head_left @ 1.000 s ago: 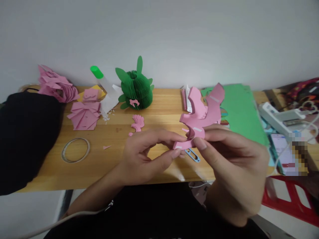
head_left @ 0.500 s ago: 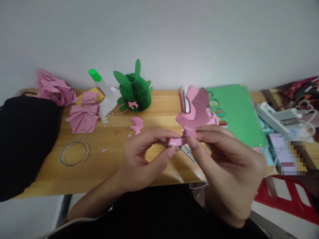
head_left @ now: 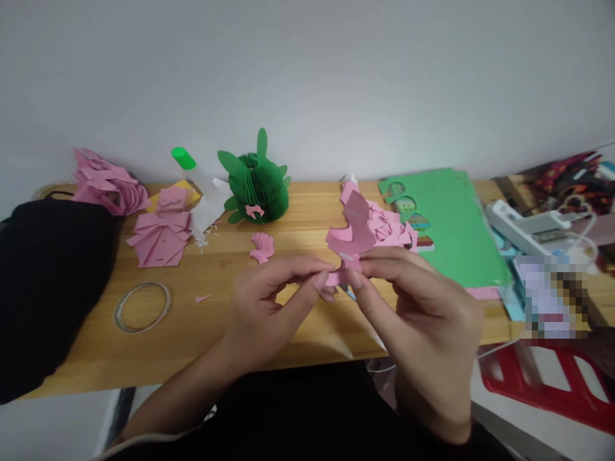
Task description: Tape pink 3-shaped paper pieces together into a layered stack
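Both my hands pinch a pink paper cut-out (head_left: 353, 227) above the front middle of the wooden table (head_left: 216, 333). My left hand (head_left: 269, 307) grips its lower left end between thumb and fingertips. My right hand (head_left: 418, 320) holds the lower right part, fingers closed on it. The paper curls upward, with small white strips on it. Behind it lies a pile of pink paper pieces (head_left: 389, 227) beside a green sheet (head_left: 446, 224).
A green honeycomb paper ball (head_left: 257, 186) stands at the back, near a green-capped glue stick (head_left: 189, 168). Pink folded pieces (head_left: 161, 237) and a tape ring (head_left: 143, 307) lie left, next to a black bag (head_left: 45, 288). A white device (head_left: 528, 225) and red stool (head_left: 552, 384) sit right.
The hands and the pink cut-out have shifted left and slightly down; the paper has turned and looks narrower, uncovering the pink pile behind it. The view has tilted a little.
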A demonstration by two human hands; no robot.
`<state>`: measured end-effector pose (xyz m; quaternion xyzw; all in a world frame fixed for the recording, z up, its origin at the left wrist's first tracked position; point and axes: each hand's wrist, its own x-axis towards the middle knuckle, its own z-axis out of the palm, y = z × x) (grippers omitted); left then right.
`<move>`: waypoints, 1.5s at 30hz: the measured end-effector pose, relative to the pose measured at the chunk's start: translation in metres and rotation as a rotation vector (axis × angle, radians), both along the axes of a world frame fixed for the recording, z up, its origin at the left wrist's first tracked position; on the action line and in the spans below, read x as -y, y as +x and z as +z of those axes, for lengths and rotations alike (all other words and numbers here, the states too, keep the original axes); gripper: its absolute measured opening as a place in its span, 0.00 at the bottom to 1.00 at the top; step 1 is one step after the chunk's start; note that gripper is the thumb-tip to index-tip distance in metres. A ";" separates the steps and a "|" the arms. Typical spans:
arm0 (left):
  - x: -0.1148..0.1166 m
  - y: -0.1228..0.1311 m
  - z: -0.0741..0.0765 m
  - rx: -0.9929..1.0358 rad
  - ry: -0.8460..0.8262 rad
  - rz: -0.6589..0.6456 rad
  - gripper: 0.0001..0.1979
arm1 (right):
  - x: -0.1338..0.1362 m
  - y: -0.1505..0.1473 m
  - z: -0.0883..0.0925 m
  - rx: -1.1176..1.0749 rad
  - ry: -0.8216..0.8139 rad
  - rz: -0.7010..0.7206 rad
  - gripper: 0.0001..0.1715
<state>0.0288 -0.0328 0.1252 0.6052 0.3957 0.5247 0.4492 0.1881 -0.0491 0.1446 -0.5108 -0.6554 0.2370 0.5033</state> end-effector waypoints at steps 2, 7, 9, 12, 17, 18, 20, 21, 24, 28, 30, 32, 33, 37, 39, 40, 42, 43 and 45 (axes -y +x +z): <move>0.000 0.000 -0.001 -0.019 -0.003 0.015 0.07 | -0.001 0.000 -0.001 0.002 0.008 -0.009 0.08; -0.001 0.000 -0.005 -0.052 0.031 0.041 0.07 | -0.005 -0.002 -0.003 -0.025 0.012 -0.001 0.07; -0.002 0.000 -0.007 -0.070 0.058 0.051 0.07 | -0.008 -0.003 -0.006 -0.079 -0.014 0.003 0.07; -0.004 0.000 -0.011 -0.138 0.121 0.065 0.07 | -0.012 -0.003 -0.011 -0.239 -0.069 0.017 0.07; -0.002 0.001 -0.013 -0.198 0.249 0.116 0.08 | -0.016 -0.002 -0.018 -0.412 -0.132 -0.005 0.04; -0.002 0.001 -0.013 -0.184 0.249 0.105 0.08 | -0.017 -0.002 -0.018 -0.420 -0.142 -0.010 0.03; -0.001 -0.001 -0.012 -0.160 0.208 0.070 0.07 | -0.017 -0.001 -0.018 -0.428 -0.166 -0.010 0.02; -0.002 -0.002 -0.011 -0.152 0.171 0.053 0.07 | -0.017 0.000 -0.018 -0.432 -0.174 0.000 0.02; -0.008 -0.007 -0.008 -0.102 0.064 0.026 0.09 | -0.017 0.000 -0.016 -0.444 -0.185 0.053 0.02; -0.021 -0.013 0.000 -0.044 0.067 -0.058 0.17 | -0.014 0.000 -0.012 -0.451 -0.175 0.116 0.05; -0.026 -0.015 0.004 -0.045 0.130 -0.095 0.16 | -0.012 0.000 -0.010 -0.465 -0.171 0.135 0.05; -0.028 -0.016 0.006 -0.073 0.190 -0.082 0.12 | -0.010 0.001 -0.008 -0.478 -0.178 0.148 0.06; -0.028 -0.017 0.007 -0.093 0.222 -0.066 0.11 | -0.010 0.001 -0.008 -0.482 -0.181 0.154 0.07; -0.027 -0.020 0.006 -0.154 0.320 -0.067 0.13 | -0.008 0.003 -0.006 -0.493 -0.181 0.170 0.08; -0.027 -0.020 0.006 -0.165 0.346 -0.080 0.14 | -0.007 0.003 -0.006 -0.493 -0.179 0.175 0.09; -0.027 -0.020 0.007 -0.177 0.362 -0.082 0.14 | -0.007 0.003 -0.006 -0.491 -0.177 0.175 0.09; -0.026 -0.019 0.009 -0.202 0.404 -0.072 0.14 | -0.006 0.003 -0.006 -0.489 -0.175 0.167 0.09; -0.026 -0.019 0.010 -0.219 0.420 -0.063 0.13 | -0.006 0.003 -0.006 -0.491 -0.179 0.159 0.08; -0.025 -0.018 0.012 -0.256 0.443 -0.041 0.11 | -0.005 0.003 -0.006 -0.502 -0.202 0.141 0.07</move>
